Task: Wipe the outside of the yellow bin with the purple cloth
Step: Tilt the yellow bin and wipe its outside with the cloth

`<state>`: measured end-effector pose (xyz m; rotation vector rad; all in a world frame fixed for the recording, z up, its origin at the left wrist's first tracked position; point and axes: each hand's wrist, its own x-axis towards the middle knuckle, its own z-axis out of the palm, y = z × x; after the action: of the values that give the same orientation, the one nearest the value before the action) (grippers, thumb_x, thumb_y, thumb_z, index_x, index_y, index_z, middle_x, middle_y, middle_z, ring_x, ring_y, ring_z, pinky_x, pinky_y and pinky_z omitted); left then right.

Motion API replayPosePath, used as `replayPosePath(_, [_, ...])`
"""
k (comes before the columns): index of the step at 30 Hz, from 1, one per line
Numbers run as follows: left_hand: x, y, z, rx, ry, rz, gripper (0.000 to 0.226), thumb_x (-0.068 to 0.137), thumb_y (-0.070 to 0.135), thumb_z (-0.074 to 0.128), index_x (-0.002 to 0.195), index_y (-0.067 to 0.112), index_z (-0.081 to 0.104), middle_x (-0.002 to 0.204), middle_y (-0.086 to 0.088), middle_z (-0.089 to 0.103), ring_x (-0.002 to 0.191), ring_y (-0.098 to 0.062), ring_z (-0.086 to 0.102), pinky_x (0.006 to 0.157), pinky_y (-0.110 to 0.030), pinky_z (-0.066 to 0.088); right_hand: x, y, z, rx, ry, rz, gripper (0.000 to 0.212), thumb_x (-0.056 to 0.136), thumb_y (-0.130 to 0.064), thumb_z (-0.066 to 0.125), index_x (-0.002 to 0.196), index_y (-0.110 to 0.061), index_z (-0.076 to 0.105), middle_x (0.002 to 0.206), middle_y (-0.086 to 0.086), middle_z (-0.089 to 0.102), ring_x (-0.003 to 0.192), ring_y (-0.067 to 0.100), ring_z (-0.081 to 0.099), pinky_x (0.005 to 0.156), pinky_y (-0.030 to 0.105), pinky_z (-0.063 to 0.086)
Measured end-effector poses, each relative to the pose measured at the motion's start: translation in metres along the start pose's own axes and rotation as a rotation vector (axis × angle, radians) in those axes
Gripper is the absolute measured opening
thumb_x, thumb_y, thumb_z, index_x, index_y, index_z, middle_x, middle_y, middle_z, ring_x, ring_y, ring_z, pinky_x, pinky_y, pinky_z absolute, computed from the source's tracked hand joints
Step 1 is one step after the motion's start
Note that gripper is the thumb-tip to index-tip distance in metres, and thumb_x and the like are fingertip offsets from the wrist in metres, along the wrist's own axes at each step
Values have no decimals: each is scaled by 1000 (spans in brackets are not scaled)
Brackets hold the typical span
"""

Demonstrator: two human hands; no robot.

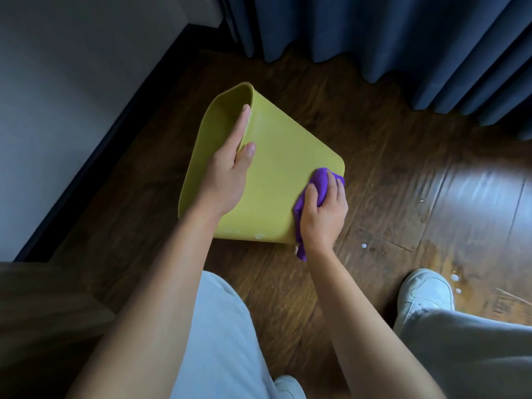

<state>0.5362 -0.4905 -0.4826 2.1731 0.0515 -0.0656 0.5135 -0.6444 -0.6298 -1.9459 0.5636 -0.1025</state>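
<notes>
The yellow plastic bin [276,180], rectangular with rounded corners, lies tipped on its side on the dark wood-plank floor [359,116], its open mouth turned to the left and its base to the right. The left hand [230,174] grips the bin's rim: the fingers reach inside the opening and the thumb lies on the outer wall. The right hand [324,211] holds the crumpled purple cloth [312,194], fingers curled over it, and presses it against the outer wall near the base corner. The two hands are apart, with bare yellow wall between them. Right of the right hand, the floor carries wet patches and white droplets [364,245]. Dark blue curtains [403,33] hang beyond the bin. A white shoe [426,292] rests below and right of the right hand.
</notes>
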Motion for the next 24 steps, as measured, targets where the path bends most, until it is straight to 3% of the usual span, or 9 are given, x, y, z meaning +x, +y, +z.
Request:
replayPosePath(3, [-3, 0, 0, -13, 0, -8, 55, 111, 27, 38, 161, 34, 17, 164, 19, 26, 145, 9, 24, 110, -1, 24, 8, 16, -10, 12, -4, 173, 48, 100, -42, 51, 148, -34, 50, 151, -3, 53, 136, 25, 52, 111, 41, 41])
replayPosePath(7, [-7, 4, -1, -40, 12, -25, 52, 111, 30, 37, 160, 37, 21, 161, 23, 28, 142, 11, 27, 110, -2, 24, 20, 26, -31, 92, 80, 346, 39, 102, -28, 54, 141, -34, 57, 137, -2, 64, 127, 23, 60, 97, 26, 36])
replayPosePath(10, [-9, 9, 4, -35, 25, -16, 50, 111, 30, 36, 159, 38, 23, 161, 24, 30, 141, 13, 28, 110, -2, 25, 22, 2, -47, 212, 163, 193, 38, 100, -27, 59, 138, -34, 62, 133, -12, 66, 126, 12, 60, 103, 18, 38])
replayPosePath(13, [-2, 13, 9, -72, 34, -23, 49, 111, 28, 36, 159, 35, 28, 156, 26, 32, 138, 15, 29, 110, -2, 26, 28, -41, -51, 329, 60, -15, 38, 99, -26, 63, 137, -33, 64, 134, -18, 66, 124, 0, 60, 111, 25, 45])
replayPosePath(16, [5, 14, 11, -111, 86, -43, 46, 112, 26, 36, 157, 28, 34, 146, 26, 37, 131, 19, 31, 106, 0, 28, 24, -80, -46, 348, -81, -227, 39, 100, -21, 63, 140, -25, 63, 137, -15, 64, 126, -4, 57, 111, 20, 43])
replayPosePath(18, [7, 13, 11, -103, 118, -47, 45, 112, 25, 36, 157, 25, 36, 145, 23, 39, 128, 20, 32, 105, 0, 29, 12, -91, -33, 321, -167, -314, 41, 100, -19, 62, 142, -19, 61, 142, -10, 61, 132, 1, 54, 115, 23, 39])
replayPosePath(21, [8, 8, 10, -44, 136, -57, 45, 111, 28, 37, 156, 28, 36, 156, 15, 40, 128, 18, 33, 103, 0, 32, -9, -92, -7, 148, -299, -379, 49, 100, -34, 56, 148, -26, 54, 160, 0, 46, 151, 20, 36, 125, 38, 27])
replayPosePath(24, [9, 1, 4, -22, 180, -87, 45, 111, 29, 36, 157, 30, 36, 160, 9, 39, 137, 7, 35, 103, 0, 33, -19, -81, 9, -1, -277, -371, 54, 99, -46, 51, 151, -32, 50, 165, -2, 38, 155, 24, 28, 123, 42, 22])
